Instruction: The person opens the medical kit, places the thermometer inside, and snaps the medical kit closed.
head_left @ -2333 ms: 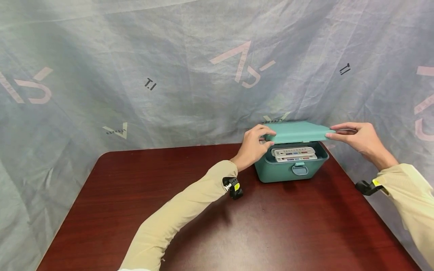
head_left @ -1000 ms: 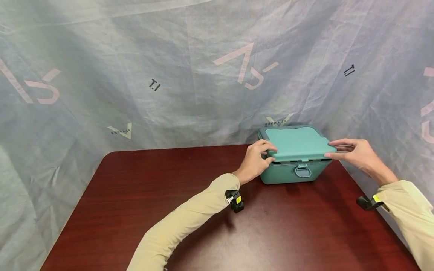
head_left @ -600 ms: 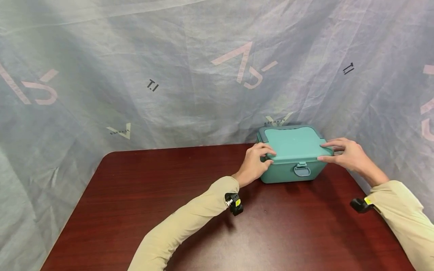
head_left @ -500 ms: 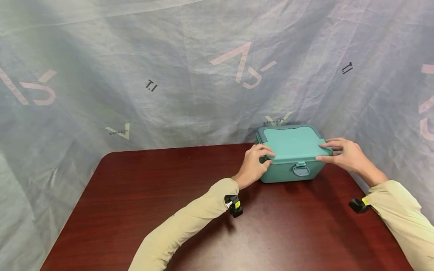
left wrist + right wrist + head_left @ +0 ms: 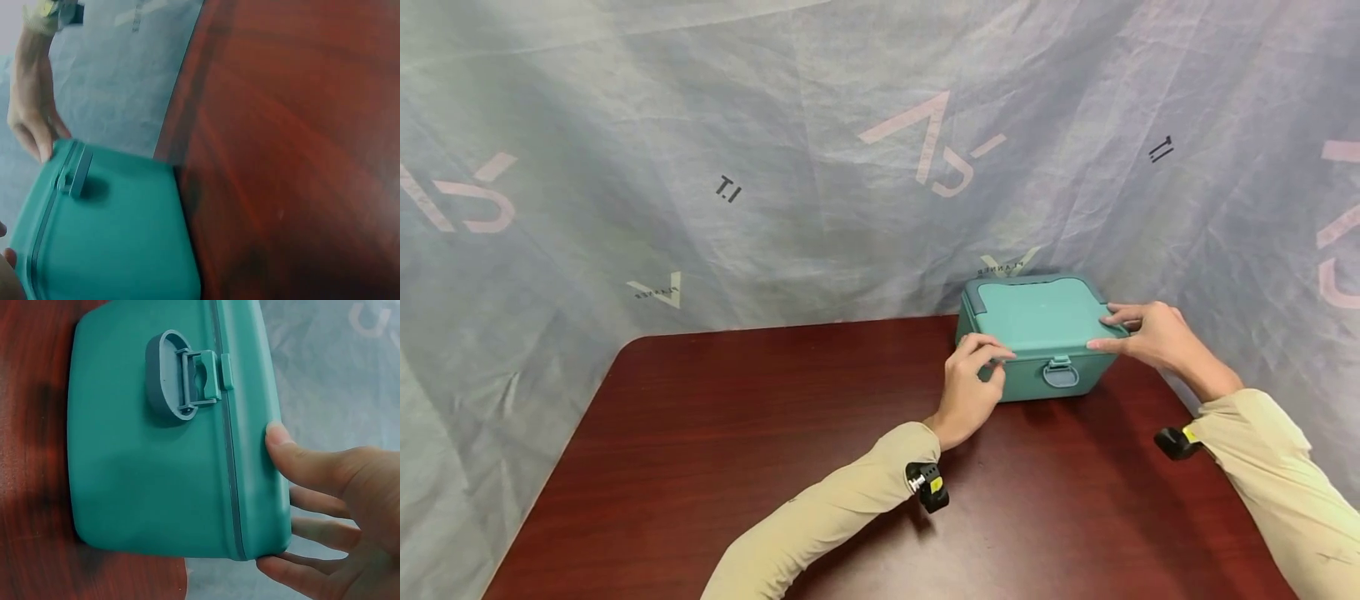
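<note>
A teal plastic storage box (image 5: 1022,385) stands at the table's back right, its lid (image 5: 1041,312) down on the rim. On its front, the grey-blue loop-shaped latch (image 5: 169,378) sticks out, clear of the small catch (image 5: 227,370) on the lid. My right hand (image 5: 1161,337) grips the lid's front right corner, thumb on the front face and fingers round the side. By the front left corner is my left hand (image 5: 966,392), fingers bent and parted from the thumb, nothing between them. Whether its fingertips touch the lid is unclear. The box's contents are hidden.
The dark red wooden table (image 5: 760,417) reaches forward and left of the box. A grey printed cloth (image 5: 820,167) hangs close behind the table and along its sides. Both wrists carry black camera mounts (image 5: 928,487).
The lid has come down over the white cases inside and now covers the box. My left hand has drawn back slightly from the lid corner; my right hand has stayed on it.
</note>
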A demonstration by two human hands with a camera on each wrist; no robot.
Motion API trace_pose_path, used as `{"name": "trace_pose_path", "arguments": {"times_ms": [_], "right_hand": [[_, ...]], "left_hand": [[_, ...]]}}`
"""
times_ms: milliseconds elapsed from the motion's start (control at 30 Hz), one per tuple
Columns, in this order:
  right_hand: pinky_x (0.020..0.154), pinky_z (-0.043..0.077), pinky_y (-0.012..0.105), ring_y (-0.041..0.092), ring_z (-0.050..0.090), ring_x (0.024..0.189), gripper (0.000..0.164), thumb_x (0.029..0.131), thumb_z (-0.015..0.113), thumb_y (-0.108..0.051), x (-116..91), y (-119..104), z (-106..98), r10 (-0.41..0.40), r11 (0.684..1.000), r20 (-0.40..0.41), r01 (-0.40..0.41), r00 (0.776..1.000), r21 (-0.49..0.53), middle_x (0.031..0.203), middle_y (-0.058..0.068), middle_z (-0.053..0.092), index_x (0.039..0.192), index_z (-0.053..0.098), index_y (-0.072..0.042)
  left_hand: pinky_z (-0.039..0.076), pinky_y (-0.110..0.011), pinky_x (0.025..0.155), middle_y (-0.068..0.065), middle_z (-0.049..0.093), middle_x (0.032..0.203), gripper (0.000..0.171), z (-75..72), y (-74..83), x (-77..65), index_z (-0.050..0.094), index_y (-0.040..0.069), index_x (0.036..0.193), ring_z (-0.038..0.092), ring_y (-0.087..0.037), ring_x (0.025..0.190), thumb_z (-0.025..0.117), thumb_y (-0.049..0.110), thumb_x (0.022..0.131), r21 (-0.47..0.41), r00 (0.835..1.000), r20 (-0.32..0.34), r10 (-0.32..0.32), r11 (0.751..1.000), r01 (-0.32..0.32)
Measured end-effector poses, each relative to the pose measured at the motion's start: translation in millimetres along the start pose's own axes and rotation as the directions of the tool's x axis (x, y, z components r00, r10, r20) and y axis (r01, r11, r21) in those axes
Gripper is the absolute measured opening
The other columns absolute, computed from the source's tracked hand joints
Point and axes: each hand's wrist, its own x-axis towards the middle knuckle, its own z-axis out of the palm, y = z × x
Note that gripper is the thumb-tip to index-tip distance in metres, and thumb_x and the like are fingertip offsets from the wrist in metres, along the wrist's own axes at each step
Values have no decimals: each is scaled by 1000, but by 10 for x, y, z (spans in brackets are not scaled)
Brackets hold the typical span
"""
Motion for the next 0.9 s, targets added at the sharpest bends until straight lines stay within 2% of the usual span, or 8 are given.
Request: {"name": "trace_pose_path", "arguments": {"times_ms": [67,133,267,433,533,633,733,900], "right_hand": [[70,51,39,50,50,111,71,75,77,-45,11,-3,4,12,1000,2,-12,1000,3,138,26,43,121,61,6],[71,51,40,49,51,111,71,74,77,-45,23,-7,9,11,1000,-3,-11,1000,5,138,27,43,121,61,6],[71,51,41,48,52,109,70,74,78,-45,42,-23,27,3,1000,-18,-3,1000,11,137,26,45,119,62,5],[74,51,47,48,53,109,72,72,77,-48,34,-39,55,24,1000,-34,-23,999,16,137,26,44,119,63,5],[75,51,48,48,52,109,72,72,78,-48,30,-53,63,38,999,-34,-37,999,28,138,25,44,120,62,5],[75,51,48,47,53,109,71,73,78,-46,43,-71,76,35,999,-43,-33,998,33,138,24,45,119,63,5],[74,52,48,47,54,108,68,73,79,-43,64,-88,91,32,999,-56,-31,998,31,136,25,46,118,63,5],[73,52,46,48,53,109,67,73,80,-40,73,-107,85,50,998,-46,-48,998,38,136,24,46,119,62,5]], "left_hand": [[47,-15,74,-4,58,102,24,36,30,-38,70,6,92,56,-11,92,60,-11,79,-22,1000,4,18,1000,-18],[48,-15,74,-5,59,102,24,79,44,-85,69,6,94,58,-10,92,60,-11,79,-54,1000,17,-7,998,8],[50,-16,74,-6,63,102,23,187,28,-194,68,4,97,61,-10,93,63,-11,80,-98,993,44,-114,988,117],[51,-18,75,-9,65,106,27,375,29,-304,66,-1,106,63,-13,98,66,-9,81,-121,970,93,-225,964,236],[53,-23,75,-11,64,109,29,499,40,-335,65,-2,109,63,-14,102,66,-9,81,-161,962,74,-264,948,273],[53,-24,77,-11,62,111,28,599,39,-349,66,-1,108,62,-14,102,66,-9,81,-180,965,14,-261,949,259],[51,-21,79,-10,61,109,25,664,26,-353,66,-1,106,61,-14,100,67,-8,82,-166,974,-37,-224,963,215],[50,-17,78,-9,61,102,19,687,7,-324,67,-1,101,61,-14,96,70,-3,82,-137,983,-59,-173,977,163]]}}
